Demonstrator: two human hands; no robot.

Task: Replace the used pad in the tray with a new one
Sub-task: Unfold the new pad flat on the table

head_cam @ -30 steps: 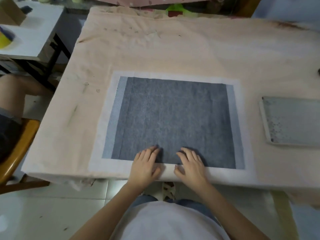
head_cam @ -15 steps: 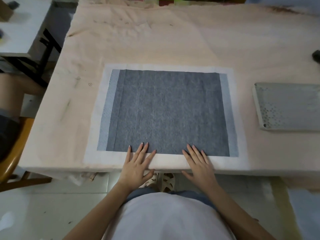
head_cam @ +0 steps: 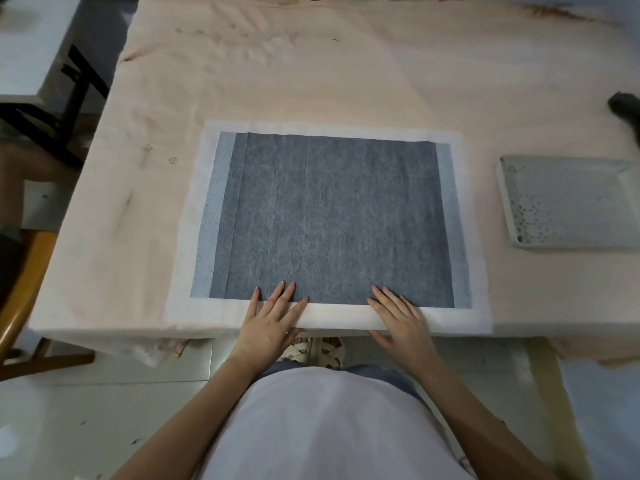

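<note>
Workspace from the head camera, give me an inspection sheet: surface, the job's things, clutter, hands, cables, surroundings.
Surface: table under a peach cloth, wrinkled and marked with small stains.
Job's things: pad, dark grey centre with white border, spread flat at the near edge; perforated grey tray to its right, apart from it, with no pad in it.
Clutter: a dark object at the right edge, cut off, cannot tell what.
Hands: left hand and right hand lie flat, fingers straight, on the pad's near edge.
Cables: nothing seen.
Surroundings: white side table on the far left, wooden chair on the left, pale tiled floor.
</note>
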